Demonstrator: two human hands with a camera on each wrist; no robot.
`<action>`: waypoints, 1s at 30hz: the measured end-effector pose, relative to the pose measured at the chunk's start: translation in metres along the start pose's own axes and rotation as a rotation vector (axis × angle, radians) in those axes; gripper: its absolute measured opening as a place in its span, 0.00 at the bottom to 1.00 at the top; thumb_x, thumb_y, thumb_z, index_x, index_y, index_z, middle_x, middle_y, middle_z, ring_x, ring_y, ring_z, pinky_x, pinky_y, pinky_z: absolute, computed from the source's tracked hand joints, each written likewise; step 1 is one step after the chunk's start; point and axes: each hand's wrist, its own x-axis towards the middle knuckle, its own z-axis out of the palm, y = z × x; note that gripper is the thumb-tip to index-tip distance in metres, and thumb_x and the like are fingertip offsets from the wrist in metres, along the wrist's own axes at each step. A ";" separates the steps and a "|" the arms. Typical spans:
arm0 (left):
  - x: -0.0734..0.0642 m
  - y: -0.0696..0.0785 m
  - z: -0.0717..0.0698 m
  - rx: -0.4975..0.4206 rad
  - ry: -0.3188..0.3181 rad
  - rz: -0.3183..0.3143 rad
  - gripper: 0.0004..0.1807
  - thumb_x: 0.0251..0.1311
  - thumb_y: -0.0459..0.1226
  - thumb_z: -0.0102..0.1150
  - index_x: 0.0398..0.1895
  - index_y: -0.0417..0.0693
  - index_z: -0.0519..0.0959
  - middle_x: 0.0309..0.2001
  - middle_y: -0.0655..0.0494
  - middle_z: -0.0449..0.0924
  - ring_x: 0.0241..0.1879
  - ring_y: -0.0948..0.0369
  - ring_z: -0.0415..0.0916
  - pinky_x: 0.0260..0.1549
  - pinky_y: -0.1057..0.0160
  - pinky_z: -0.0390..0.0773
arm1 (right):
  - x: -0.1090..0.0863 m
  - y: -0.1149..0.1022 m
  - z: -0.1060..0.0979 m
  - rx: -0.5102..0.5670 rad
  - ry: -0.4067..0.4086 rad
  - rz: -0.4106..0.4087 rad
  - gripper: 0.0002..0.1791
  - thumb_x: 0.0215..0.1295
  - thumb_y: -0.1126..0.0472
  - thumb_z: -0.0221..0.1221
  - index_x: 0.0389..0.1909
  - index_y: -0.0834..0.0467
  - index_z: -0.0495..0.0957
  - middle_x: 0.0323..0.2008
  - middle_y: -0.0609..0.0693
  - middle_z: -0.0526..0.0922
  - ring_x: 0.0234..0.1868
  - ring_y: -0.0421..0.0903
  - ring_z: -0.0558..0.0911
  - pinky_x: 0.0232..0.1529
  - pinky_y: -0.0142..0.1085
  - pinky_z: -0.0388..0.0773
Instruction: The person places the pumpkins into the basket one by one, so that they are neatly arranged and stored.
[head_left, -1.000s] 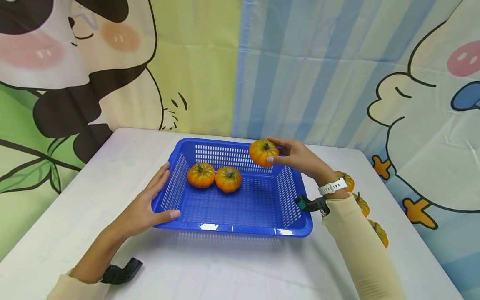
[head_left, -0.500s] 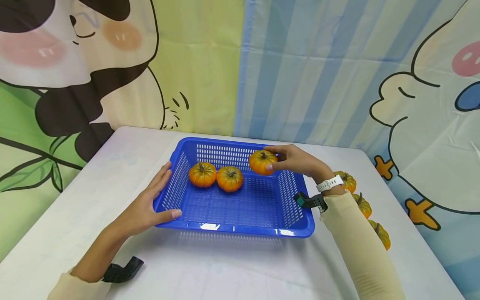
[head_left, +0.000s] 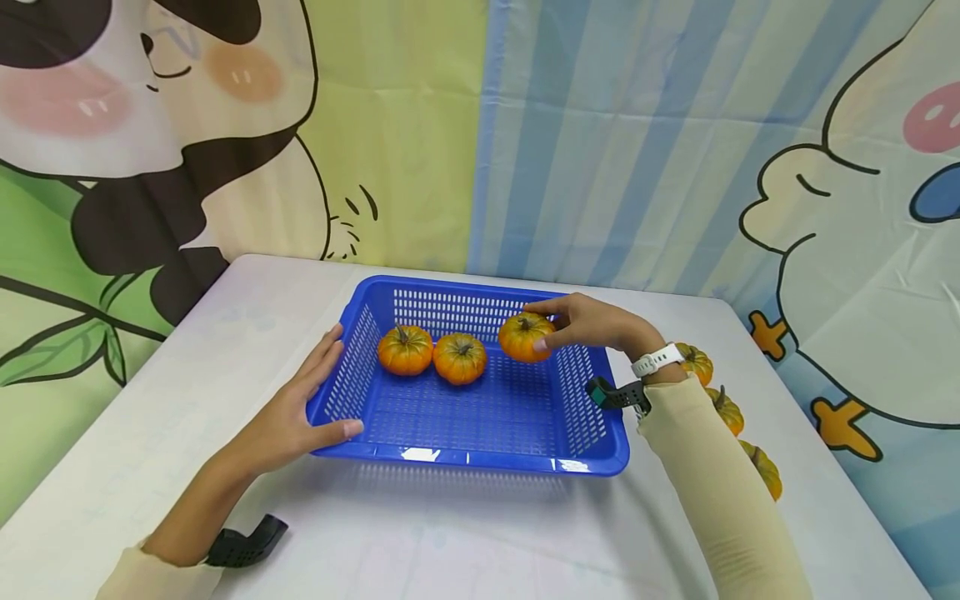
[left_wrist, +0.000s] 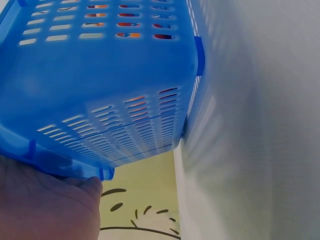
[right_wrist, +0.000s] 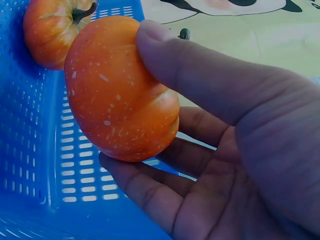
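Observation:
My right hand (head_left: 596, 323) holds a small orange pumpkin (head_left: 523, 340) between thumb and fingers, inside the back right part of the blue plastic basket (head_left: 468, 457). In the right wrist view the thumb lies on the upper side of that pumpkin, with fingers curled beneath. Whether it touches the basket floor, I cannot tell. Side by side, two more pumpkins, a left one (head_left: 405, 350) and a right one (head_left: 460, 358), sit in the back left of the basket. My left hand (head_left: 288, 417) rests on the basket's left rim, fingers straight along the outside and thumb over the front corner.
On the white table (head_left: 480, 542), right of the basket, three pumpkins stand in a row, partly behind the right forearm: a far one (head_left: 697, 364), a middle one (head_left: 726, 412) and a near one (head_left: 763, 471). A patterned curtain (head_left: 585, 150) hangs behind the table.
My right hand has lowered the pumpkin from above the basket's back rim down into the basket. The left hand has stayed on the rim. The other pumpkins have not moved.

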 end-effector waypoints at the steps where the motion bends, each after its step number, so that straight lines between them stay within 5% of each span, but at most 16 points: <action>1: 0.000 0.000 0.000 0.001 0.001 -0.001 0.57 0.52 0.48 0.68 0.78 0.48 0.42 0.78 0.62 0.30 0.75 0.47 0.31 0.60 0.26 0.46 | 0.001 0.000 0.000 -0.010 -0.001 -0.002 0.39 0.61 0.52 0.67 0.71 0.57 0.65 0.57 0.55 0.76 0.50 0.51 0.76 0.54 0.42 0.77; 30: 0.001 0.001 0.000 -0.006 0.004 -0.002 0.56 0.52 0.47 0.68 0.78 0.49 0.43 0.78 0.62 0.31 0.75 0.47 0.32 0.60 0.26 0.47 | 0.031 -0.002 0.012 -0.127 -0.085 0.013 0.36 0.61 0.53 0.67 0.68 0.60 0.69 0.64 0.55 0.73 0.61 0.52 0.73 0.62 0.46 0.70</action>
